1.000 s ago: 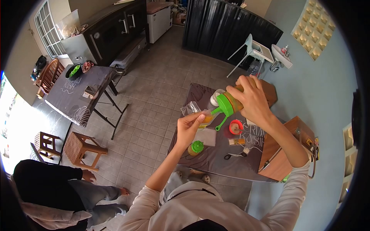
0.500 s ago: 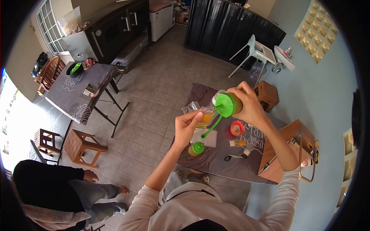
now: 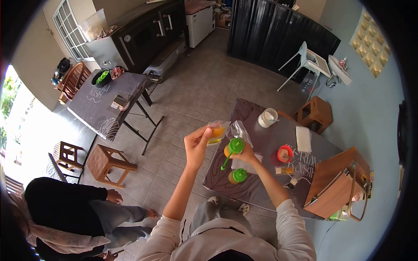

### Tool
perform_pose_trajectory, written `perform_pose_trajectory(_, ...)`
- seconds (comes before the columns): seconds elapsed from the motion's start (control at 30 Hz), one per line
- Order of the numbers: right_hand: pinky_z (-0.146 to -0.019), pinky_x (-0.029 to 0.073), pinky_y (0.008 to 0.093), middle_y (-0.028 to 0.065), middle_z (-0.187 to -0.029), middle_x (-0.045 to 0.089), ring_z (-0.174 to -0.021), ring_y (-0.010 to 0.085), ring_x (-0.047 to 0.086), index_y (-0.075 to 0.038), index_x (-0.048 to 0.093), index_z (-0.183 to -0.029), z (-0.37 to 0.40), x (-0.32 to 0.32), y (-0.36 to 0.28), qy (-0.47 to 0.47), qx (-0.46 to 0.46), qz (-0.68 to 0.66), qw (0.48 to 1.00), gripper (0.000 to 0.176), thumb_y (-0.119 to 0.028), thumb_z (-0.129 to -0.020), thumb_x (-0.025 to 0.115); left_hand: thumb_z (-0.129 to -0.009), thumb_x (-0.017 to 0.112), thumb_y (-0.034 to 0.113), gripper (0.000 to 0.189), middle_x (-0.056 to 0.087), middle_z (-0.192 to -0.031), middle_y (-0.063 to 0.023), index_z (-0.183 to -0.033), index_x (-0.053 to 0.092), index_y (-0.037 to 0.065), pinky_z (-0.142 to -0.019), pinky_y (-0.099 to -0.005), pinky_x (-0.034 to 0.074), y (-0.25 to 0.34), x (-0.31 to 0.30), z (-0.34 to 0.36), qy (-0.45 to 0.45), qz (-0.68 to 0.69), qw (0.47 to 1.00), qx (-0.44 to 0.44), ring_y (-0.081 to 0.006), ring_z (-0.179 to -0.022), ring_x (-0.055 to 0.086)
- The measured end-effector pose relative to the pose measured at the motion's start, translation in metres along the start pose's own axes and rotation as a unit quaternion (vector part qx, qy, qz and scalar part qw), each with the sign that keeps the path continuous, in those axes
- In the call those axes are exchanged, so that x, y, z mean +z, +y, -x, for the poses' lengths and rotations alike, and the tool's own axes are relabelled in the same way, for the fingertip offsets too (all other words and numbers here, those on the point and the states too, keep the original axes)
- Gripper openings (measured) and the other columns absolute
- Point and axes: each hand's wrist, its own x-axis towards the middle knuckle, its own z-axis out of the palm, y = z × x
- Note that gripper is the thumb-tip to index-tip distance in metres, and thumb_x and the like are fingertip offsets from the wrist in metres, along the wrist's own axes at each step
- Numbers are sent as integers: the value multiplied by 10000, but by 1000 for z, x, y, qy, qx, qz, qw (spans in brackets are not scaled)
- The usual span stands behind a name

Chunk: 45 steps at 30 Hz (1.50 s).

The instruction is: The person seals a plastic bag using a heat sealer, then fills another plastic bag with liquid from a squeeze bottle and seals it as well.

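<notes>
My left hand [image 3: 197,141] is raised and pinches a small clear plastic bag [image 3: 216,131] with orange liquid in it. My right hand [image 3: 248,154] is lower, wrapped around a bottle with a green cap and spout [image 3: 234,147], held just above the dark-clothed table [image 3: 261,143]. A second green-capped bottle [image 3: 237,175] stands on the table right below it. A white sheet [image 3: 244,164] lies under my right hand.
The table also carries a white cup [image 3: 267,117], a red round dish [image 3: 285,153], a white cloth [image 3: 303,138] and a wooden box [image 3: 337,182]. A stool [image 3: 314,112] stands behind. Another person [image 3: 69,211] sits at lower left near a folding table [image 3: 109,98] and stools [image 3: 106,163].
My right hand has brought the green-capped bottle down from its tipped position at the bag to just above the table. My left hand stays up with the bag. The view has shifted.
</notes>
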Motion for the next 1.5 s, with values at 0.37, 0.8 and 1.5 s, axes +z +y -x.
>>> perform_pose_trajectory(0.37,-825,454,307,51,-985,616,-901,169,581,-78,537,-1092,19,27,68,-112,32,-46,992,632,-5,-510,772,-884,536,188,263,633,-991,-116,-974,628,-41,-834,-266,428,-7,13,-4,-46,49,998,-3,-150,-924,570)
perform_pose_trajectory(0.8,-770,431,262,81,-1026,600,-881,141,580,-61,573,-1098,136,-120,-180,238,-107,-94,961,364,-62,-743,655,-884,535,149,238,637,-974,-106,-1006,619,-37,-812,-250,448,-4,139,35,-240,123,962,-50,-126,-890,576)
perform_pose_trajectory(1.5,-647,454,246,94,-768,640,-714,162,602,22,653,-825,439,-256,-143,451,-68,145,878,102,-47,-750,660,-849,582,73,250,628,-940,-76,-1053,582,-70,-752,-201,450,-84,362,304,-262,124,946,-145,-90,-831,563)
